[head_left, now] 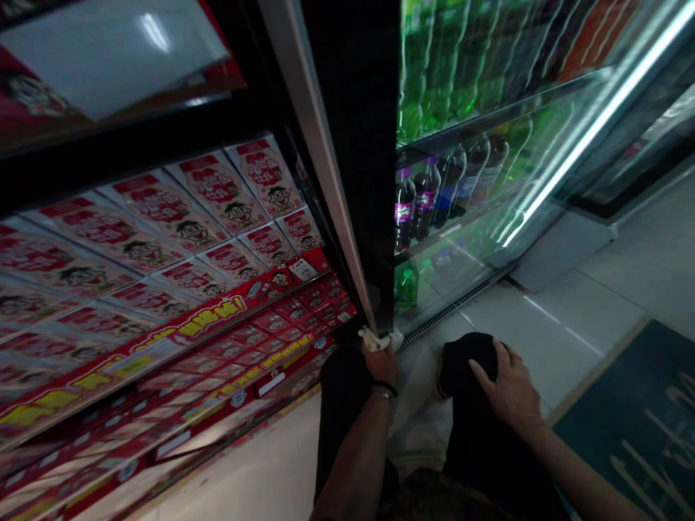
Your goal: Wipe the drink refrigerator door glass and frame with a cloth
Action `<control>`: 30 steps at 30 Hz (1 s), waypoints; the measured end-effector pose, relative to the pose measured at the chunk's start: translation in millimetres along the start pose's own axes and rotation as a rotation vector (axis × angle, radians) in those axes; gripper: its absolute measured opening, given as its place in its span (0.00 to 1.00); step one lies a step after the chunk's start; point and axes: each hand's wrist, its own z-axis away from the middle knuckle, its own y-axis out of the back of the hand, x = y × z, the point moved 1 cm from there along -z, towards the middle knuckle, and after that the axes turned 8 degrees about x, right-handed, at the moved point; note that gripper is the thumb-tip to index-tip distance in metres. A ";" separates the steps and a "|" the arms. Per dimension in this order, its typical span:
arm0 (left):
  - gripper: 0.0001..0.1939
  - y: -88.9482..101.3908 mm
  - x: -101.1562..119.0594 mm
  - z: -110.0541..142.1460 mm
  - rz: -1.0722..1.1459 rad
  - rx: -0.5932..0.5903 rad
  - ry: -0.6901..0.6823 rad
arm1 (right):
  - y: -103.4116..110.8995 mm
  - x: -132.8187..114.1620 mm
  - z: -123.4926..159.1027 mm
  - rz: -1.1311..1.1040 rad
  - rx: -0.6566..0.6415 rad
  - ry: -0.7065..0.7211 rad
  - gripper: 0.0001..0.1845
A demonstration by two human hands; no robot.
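My left hand [381, 363] is closed on a crumpled, pale patterned cloth [374, 339]. It holds the cloth low down, against the bottom of the dark cabinet side [372, 239] between the shelves and the glass-front drinks fridge. A dark band and a bracelet circle that wrist. My right hand [513, 387] rests on my bent right knee [467, 362], its fingers spread and nothing in them. Just right of the cloth begins the floor-level grille [453, 307] of the fridge.
Red-and-white drink cartons [200, 195] fill the shelves on the left. Behind the fridge glass stand purple-capped dark bottles [405, 206] and green bottles [407, 286]. A dark green mat [635, 420] lies on the tiled floor [608, 311] to the right, near another cabinet [565, 250].
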 end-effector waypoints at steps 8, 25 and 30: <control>0.41 50.9 99.2 -73.1 -0.055 0.363 -0.443 | -5.1 1.3 4.5 -0.016 0.012 -0.005 0.51; 0.32 240.3 326.3 -86.6 1.068 -0.109 -0.242 | -24.5 6.6 8.0 -0.149 0.057 -0.018 0.51; 0.32 227.1 312.6 -51.2 1.040 -0.482 -0.029 | 4.6 -1.2 5.7 -0.411 0.059 -0.109 0.48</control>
